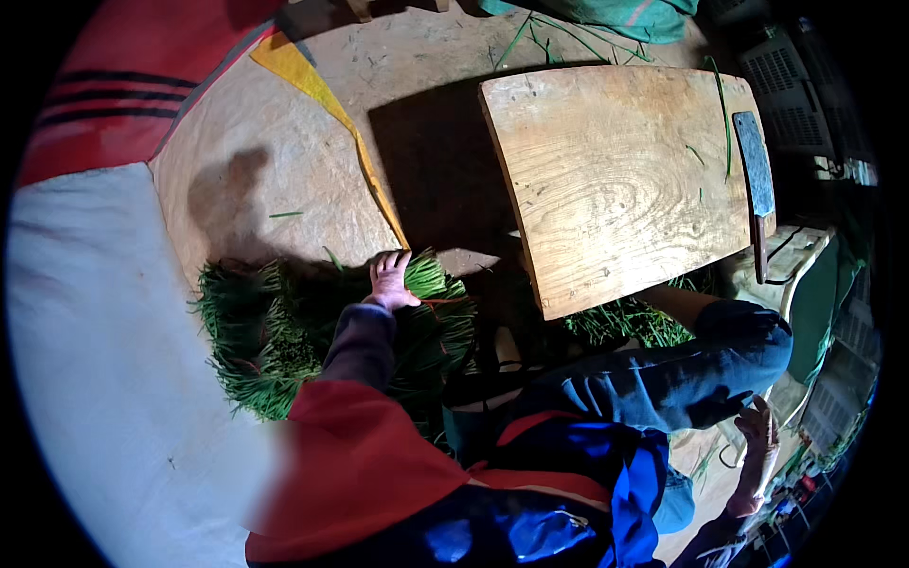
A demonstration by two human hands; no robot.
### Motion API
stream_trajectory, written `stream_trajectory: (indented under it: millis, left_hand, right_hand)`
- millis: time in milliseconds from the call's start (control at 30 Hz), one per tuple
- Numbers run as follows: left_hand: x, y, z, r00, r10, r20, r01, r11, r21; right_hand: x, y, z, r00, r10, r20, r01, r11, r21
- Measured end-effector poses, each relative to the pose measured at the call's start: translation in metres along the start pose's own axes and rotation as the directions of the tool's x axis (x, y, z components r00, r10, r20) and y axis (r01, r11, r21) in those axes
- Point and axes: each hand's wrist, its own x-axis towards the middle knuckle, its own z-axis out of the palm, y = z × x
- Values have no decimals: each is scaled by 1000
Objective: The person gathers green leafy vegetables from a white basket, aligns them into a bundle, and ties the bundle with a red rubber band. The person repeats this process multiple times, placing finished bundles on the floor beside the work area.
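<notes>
My left hand [390, 281] rests on a tied bundle of green leafy stalks [426, 275], its fingers on the cut ends; whether it grips the bundle is not clear. More tied bundles [284, 341] lie stacked beside and below it. A yellow strap [355, 138] runs across the floor to the bundle by my fingertips. My right hand [760, 426] is off to the lower right, beyond my bent knee, with fingers apart and nothing seen in it. A wooden board [618, 177] stands before me. On its right edge lies a cleaver [756, 177] with a wooden handle.
Loose green stalks [625, 323] lie under the board's near edge. A green sack [639, 18] and scattered leaves are at the top. Plastic crates [781, 78] stand at the right. Pale cloth [106, 305] and red cloth [135, 78] border the floor at the left.
</notes>
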Motion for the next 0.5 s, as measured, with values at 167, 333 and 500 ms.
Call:
stream_trajectory:
  millis: [167,333,500]
  left_hand:
    - [-10,82,-23,845,328,-422,-330,941,71]
    - [-27,124,58,761,614,211,-582,503,638]
    - [-37,112,52,780,393,488,-613,639,465]
  right_hand:
    - [-2,13,-39,1000,-12,8,12,1000,11]
    - [7,35,-35,999,19,44,-22,998,67]
    - [-5,15,-12,998,10,-66,-1,990,140]
